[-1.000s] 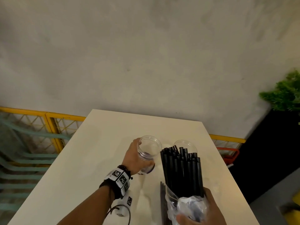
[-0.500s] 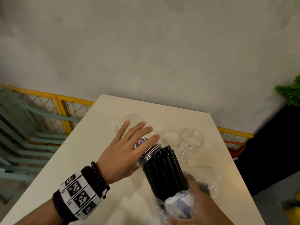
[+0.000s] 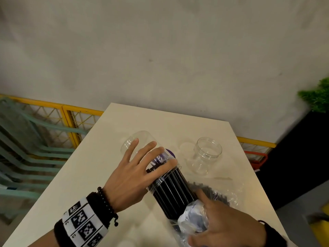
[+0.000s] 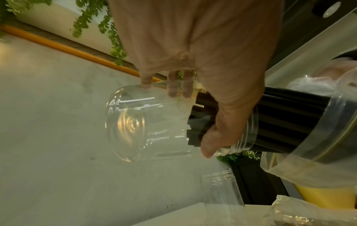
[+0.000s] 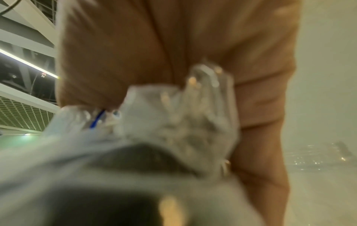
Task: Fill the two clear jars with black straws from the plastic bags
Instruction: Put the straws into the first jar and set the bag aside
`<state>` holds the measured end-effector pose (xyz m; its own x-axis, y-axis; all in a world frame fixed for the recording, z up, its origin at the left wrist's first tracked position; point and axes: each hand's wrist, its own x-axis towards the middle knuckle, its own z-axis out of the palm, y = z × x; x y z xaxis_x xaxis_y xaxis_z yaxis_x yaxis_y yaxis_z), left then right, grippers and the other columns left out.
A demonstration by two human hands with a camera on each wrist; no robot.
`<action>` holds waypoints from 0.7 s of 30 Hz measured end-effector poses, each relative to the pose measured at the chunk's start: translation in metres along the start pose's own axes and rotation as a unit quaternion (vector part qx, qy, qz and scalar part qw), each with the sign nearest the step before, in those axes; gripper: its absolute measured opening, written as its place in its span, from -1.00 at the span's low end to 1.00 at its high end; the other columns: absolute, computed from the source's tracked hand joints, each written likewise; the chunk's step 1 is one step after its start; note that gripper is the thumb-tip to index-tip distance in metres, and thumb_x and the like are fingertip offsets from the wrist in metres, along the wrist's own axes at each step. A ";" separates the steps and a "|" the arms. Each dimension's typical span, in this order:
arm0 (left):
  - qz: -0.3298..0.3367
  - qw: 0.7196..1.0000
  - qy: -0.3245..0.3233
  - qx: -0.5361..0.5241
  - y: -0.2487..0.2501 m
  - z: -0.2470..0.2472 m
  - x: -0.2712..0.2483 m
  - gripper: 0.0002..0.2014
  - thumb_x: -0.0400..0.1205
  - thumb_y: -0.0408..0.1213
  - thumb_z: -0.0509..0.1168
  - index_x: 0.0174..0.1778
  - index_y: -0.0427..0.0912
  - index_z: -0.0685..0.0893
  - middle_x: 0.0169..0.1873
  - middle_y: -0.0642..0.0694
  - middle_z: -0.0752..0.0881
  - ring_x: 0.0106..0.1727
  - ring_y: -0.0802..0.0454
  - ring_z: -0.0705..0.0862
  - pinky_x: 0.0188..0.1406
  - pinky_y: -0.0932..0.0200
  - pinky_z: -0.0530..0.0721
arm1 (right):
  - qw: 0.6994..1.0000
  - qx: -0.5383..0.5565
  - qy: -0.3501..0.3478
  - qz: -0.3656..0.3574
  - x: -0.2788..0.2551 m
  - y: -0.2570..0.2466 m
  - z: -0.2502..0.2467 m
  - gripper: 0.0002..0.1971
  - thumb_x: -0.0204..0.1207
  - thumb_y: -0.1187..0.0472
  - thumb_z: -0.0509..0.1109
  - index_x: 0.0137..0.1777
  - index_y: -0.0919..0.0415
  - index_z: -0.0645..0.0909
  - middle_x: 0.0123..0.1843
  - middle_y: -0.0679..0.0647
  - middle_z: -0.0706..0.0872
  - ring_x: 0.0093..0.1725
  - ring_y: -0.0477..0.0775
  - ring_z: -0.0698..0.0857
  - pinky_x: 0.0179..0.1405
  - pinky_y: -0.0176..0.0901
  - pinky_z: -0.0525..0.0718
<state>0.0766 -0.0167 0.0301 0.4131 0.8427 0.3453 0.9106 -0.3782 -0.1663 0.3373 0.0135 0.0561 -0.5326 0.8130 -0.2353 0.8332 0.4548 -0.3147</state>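
Under the left hand's fingers (image 3: pixel 149 154), black straws (image 3: pixel 170 189) enter the tilted jar (image 3: pixel 135 141).

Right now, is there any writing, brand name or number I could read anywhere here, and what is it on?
Purple label on the tilted jar under the left hand: white print, mostly hidden by fingers, unreadable.
Wristband on the left wrist: black-and-white square code patterns with tiny characters beside them, too small to read surely.
Plastic bag in the right hand: no legible print; the right wrist view is blurred.
Upright jar: no text.
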 end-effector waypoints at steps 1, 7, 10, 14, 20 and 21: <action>0.004 1.000 -0.001 0.006 0.001 0.000 0.000 0.19 0.16 -0.17 0.73 0.69 0.17 0.22 0.49 -0.21 0.50 0.59 -0.29 0.41 0.55 -0.51 0.36 | 0.996 0.039 -0.078 0.011 0.000 -0.002 0.002 0.12 0.43 -0.27 0.47 0.72 -0.12 -0.30 0.58 -0.18 0.36 0.57 -0.14 0.42 0.44 -0.25 0.52; 0.007 1.000 -0.014 0.010 0.011 -0.005 0.000 0.16 0.11 -0.25 0.70 0.64 0.25 0.31 0.43 -0.23 0.57 0.55 -0.30 0.42 0.49 -0.55 0.43 | 0.981 0.057 -0.184 0.019 -0.003 -0.014 -0.017 0.11 0.24 -0.21 0.58 0.66 -0.12 -0.06 -0.13 -0.06 0.71 -0.28 -0.16 0.67 -0.16 -0.16 0.68; 0.006 1.000 -0.025 -0.013 0.026 -0.002 0.003 0.16 0.04 -0.25 0.69 0.60 0.23 0.35 0.41 -0.21 0.55 0.52 -0.30 0.50 0.43 -0.58 0.47 | 0.991 -0.009 -0.131 -0.004 0.003 -0.019 -0.032 0.14 0.16 -0.28 0.60 0.63 -0.20 -0.07 0.21 -0.09 0.59 0.01 -0.12 0.66 0.02 -0.21 0.67; -0.095 0.988 -0.051 -0.109 0.035 0.012 0.004 0.20 0.03 -0.06 0.63 0.64 0.23 0.25 0.39 -0.11 0.53 0.47 -0.19 0.50 0.38 -0.46 0.58 | 0.995 -0.044 -0.072 -0.055 0.006 -0.036 -0.071 0.25 0.11 -0.41 0.59 0.64 -0.32 -0.21 0.49 -0.09 0.34 0.27 -0.02 0.60 0.29 -0.03 0.64; -0.190 0.933 -0.024 -0.303 0.039 0.020 -0.005 -0.05 0.41 0.26 0.44 0.64 0.45 0.01 0.49 0.21 0.25 0.47 0.09 0.45 0.41 0.11 0.57 | 0.976 0.123 0.161 -0.078 -0.006 -0.033 -0.119 -0.20 0.19 -0.58 0.31 0.47 -0.46 0.26 0.36 -0.39 0.47 0.24 -0.34 0.59 0.17 -0.22 0.67; -0.203 0.922 -0.024 -0.329 0.039 0.020 -0.005 -0.05 0.41 0.29 0.44 0.62 0.48 0.00 0.46 0.25 0.22 0.45 0.13 0.44 0.38 0.13 0.57 | 0.982 0.097 0.146 -0.072 -0.008 -0.032 -0.114 -0.15 0.16 -0.65 0.25 0.49 -0.47 0.22 0.38 -0.40 0.43 0.27 -0.35 0.56 0.22 -0.19 0.65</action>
<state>0.1097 -0.0284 0.0036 0.0511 0.9761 0.2112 0.8048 -0.1655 0.5700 0.3317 0.0338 0.1734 -0.5537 0.8279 0.0894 0.6932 0.5177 -0.5014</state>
